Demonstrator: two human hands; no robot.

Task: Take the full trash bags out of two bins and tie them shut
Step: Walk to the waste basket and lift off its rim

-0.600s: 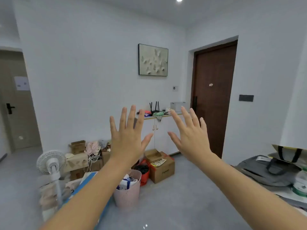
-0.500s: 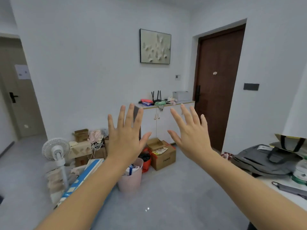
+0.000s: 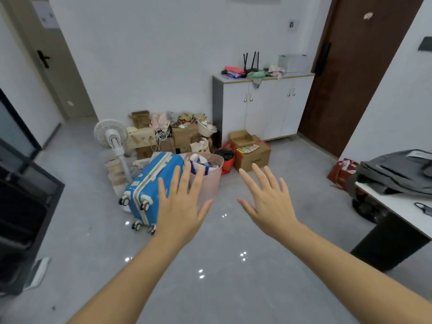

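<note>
no legible text; cardboard box (image 3: pixel 253 157) print too blurred

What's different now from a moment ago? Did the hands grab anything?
The view tipped down: more floor and the whole blue suitcase show now, and the wall picture is out of frame. The left hand and right hand came down, now before the pink bin and floor. Nothing was grabbed: both hands stay open with spread fingers, and the pink bin and red bin stand where they were.
</note>
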